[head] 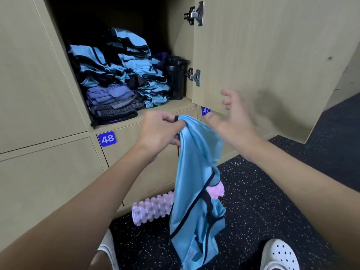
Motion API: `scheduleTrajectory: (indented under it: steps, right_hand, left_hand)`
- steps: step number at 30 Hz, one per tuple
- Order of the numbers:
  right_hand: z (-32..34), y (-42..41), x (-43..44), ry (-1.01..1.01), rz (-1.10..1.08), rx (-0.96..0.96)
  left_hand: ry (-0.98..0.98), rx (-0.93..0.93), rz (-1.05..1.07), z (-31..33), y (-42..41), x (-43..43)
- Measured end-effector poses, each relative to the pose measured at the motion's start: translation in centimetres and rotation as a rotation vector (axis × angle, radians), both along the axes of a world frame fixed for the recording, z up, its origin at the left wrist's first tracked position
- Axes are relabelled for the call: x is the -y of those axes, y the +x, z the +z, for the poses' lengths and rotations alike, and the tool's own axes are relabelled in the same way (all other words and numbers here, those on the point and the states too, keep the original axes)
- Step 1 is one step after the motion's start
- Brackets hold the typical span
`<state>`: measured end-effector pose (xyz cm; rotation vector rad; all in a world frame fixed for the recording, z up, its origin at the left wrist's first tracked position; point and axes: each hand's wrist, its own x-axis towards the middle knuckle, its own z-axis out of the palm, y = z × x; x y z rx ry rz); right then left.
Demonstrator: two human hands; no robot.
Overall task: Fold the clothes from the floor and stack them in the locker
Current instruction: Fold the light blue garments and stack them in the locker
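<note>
White clog (pixel 278 254) on floor (pixel 263 182) | left hand (pixel 157 131) pinches blue bib (pixel 196 182) — right hand (pixel 233 121) blurred, fingers seemingly spread

Gym locker room: number plate (pixel 107 138) below the open locker (pixel 161 109); foam roller (pixel 152 209) on speckled rubber floor (pixel 263 191) beneath it.

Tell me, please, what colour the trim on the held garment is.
The garment has black or dark navy trim; head view shows it.

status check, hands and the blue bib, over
Left hand pinches blue bib at top, hanging unfolded. Right hand open, free. Locker open, piled high.
</note>
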<state>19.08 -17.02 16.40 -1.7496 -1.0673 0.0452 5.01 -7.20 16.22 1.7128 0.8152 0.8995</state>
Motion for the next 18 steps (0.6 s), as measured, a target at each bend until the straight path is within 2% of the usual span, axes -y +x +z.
scheduleTrajectory:
  steps: [2,5,8,13,15,17,18]
  right_hand:
    - [0.0,-1.3,0.3,0.019,0.131,-0.014]
    - [-0.7,-2.5,0.3,-0.100,0.335,-0.024]
    - [-2.1,-2.4,-0.4,-0.248,0.304,0.055]
    - [-2.0,-1.4,-1.0,-0.190,0.179,0.072]
    - [-1.3,-1.2,-0.9,-0.140,0.155,0.036]
    - [-0.8,-1.0,-1.0,-0.093,0.143,-0.015]
    - [-0.5,-0.9,-0.9,-0.062,0.144,-0.047]
  left_hand:
    - [-0.007,0.084,0.067,0.7,0.5,-0.2]
    - [-0.017,0.160,0.127,1.5,0.7,-0.4]
    - [0.001,0.198,0.129,1.9,0.7,-0.5]
    - [-0.030,0.214,0.128,2.2,0.1,-0.6]
    - [-0.031,0.044,0.102,1.8,-0.4,-0.8]
    - [0.062,-0.232,0.017,1.3,-0.9,-0.9]
    - [0.116,-0.314,-0.057,1.1,-1.1,-0.5]
